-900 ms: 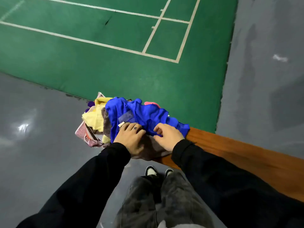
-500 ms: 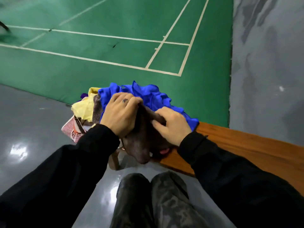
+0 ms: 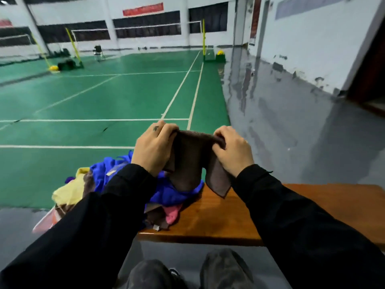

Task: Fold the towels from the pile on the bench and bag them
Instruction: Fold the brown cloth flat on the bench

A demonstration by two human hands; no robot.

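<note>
Brown towel [image 3: 192, 161] hanging above bench [image 3: 218, 215], colourful pile [image 3: 116, 182] — left end

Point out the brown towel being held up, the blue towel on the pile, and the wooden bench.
Brown ribbed towel [image 3: 192, 161]: head view, middle of the hanging cloth between the hands.
Bright blue towel [image 3: 166, 196]: head view, its lower fold on the pile.
Brown wooden bench [image 3: 218, 217]: head view, bare seat top.

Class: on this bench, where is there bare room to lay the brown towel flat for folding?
Bare wood lies on the bench between the towel pile and the right sleeve. The left end is crowded with towels; the brown towel hangs over its edge.
</note>
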